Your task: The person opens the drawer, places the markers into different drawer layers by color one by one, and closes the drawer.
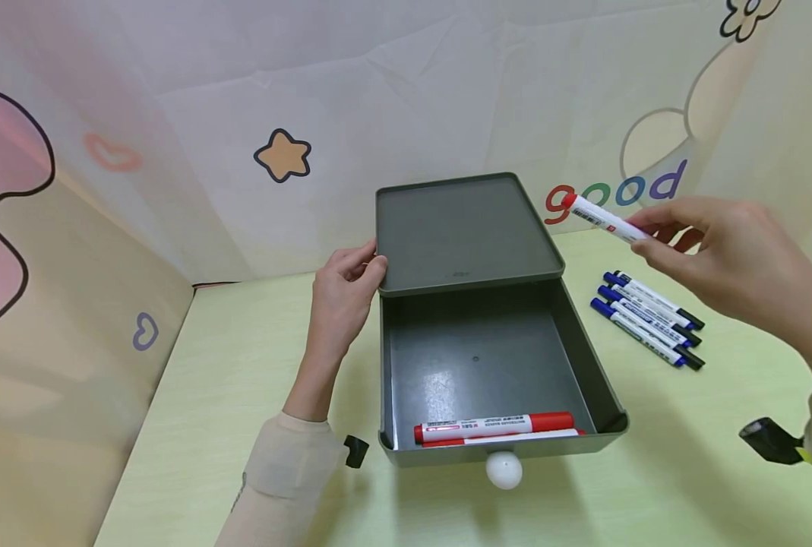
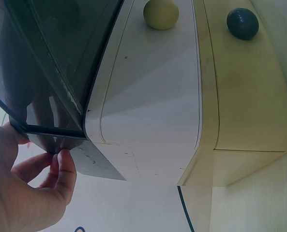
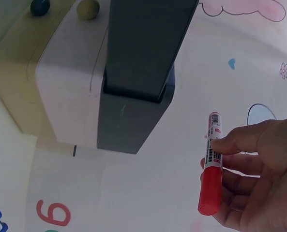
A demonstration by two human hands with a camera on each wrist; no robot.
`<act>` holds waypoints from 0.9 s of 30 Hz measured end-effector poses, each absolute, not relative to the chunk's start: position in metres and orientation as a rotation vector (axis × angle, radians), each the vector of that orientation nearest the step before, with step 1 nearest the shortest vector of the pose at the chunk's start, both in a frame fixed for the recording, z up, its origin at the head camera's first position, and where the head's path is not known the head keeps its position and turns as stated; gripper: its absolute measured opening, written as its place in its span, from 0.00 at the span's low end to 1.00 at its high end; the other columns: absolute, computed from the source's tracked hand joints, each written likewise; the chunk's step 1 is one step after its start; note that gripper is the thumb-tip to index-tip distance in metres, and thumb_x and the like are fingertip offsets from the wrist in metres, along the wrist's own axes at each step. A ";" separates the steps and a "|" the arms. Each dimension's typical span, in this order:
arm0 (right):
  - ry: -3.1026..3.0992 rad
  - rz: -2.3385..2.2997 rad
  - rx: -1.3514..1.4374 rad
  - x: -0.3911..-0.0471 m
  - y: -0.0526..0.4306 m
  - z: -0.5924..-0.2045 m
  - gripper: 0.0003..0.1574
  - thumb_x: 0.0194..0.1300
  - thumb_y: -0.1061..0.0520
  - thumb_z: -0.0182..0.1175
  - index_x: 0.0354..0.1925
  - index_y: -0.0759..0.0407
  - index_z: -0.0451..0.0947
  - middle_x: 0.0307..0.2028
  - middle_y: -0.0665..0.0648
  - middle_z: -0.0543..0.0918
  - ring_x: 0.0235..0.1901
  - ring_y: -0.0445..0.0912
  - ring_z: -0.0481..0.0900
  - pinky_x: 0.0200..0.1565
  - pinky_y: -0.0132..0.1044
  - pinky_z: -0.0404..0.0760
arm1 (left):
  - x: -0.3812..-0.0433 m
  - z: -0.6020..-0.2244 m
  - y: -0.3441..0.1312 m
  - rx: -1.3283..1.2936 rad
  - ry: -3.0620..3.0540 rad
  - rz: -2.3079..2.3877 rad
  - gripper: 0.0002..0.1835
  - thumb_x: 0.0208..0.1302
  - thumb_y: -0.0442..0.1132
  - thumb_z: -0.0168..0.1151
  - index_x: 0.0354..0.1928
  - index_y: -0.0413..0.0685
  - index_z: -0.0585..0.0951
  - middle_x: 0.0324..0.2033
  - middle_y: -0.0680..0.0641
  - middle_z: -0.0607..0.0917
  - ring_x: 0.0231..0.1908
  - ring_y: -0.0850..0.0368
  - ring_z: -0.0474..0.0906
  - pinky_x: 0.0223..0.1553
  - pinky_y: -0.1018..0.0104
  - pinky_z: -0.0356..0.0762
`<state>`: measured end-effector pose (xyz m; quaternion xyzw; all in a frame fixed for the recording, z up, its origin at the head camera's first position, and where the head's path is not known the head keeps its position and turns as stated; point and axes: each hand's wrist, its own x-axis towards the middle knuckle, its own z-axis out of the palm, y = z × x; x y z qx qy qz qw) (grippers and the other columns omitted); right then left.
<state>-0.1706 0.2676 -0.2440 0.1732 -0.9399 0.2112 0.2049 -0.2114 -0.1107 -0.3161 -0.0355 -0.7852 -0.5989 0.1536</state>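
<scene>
A desktop drawer cabinet (image 1: 463, 228) with a dark grey top has its grey drawer (image 1: 488, 380) pulled out toward me. My left hand (image 1: 342, 292) grips the cabinet's left side, thumb at the top's front corner and fingers bent against the edge. Inside the drawer, two red markers, the upper one a whiteboard marker (image 1: 477, 428), lie along the front wall. My right hand (image 1: 734, 251) pinches another red marker (image 3: 212, 164) in the air, right of the cabinet. Its red cap end points left, toward the cabinet, in the head view.
Several blue and black markers (image 1: 648, 319) lie side by side on the table right of the cabinet. A white knob (image 1: 504, 470) sticks out from the drawer front. Below are a white drawer (image 2: 153, 82) and a yellow drawer (image 2: 249, 96). A printed cloth (image 1: 378, 91) hangs behind.
</scene>
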 end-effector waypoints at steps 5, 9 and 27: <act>-2.533 0.588 0.581 -0.161 0.257 -0.240 0.16 0.58 0.69 0.73 0.46 0.59 0.89 0.30 0.51 0.86 0.28 0.32 0.74 0.29 0.23 0.71 | -0.211 -0.317 -0.110 -0.102 -2.256 -1.715 0.21 0.71 0.41 0.63 0.63 0.46 0.84 0.49 0.46 0.84 0.47 0.52 0.81 0.46 0.62 0.76; -2.476 0.612 0.653 -0.155 0.248 -0.237 0.18 0.56 0.70 0.74 0.45 0.55 0.89 0.30 0.47 0.85 0.28 0.30 0.75 0.29 0.22 0.69 | -0.211 -0.316 -0.110 -0.101 -2.259 -1.711 0.21 0.71 0.41 0.63 0.63 0.46 0.83 0.49 0.46 0.83 0.48 0.52 0.81 0.47 0.61 0.76; -2.368 0.599 0.880 -0.136 0.211 -0.222 0.23 0.51 0.71 0.76 0.45 0.53 0.89 0.32 0.42 0.85 0.33 0.29 0.73 0.30 0.20 0.73 | -0.211 -0.316 -0.110 -0.101 -2.255 -1.714 0.21 0.71 0.41 0.63 0.63 0.47 0.84 0.49 0.47 0.84 0.48 0.54 0.81 0.47 0.62 0.76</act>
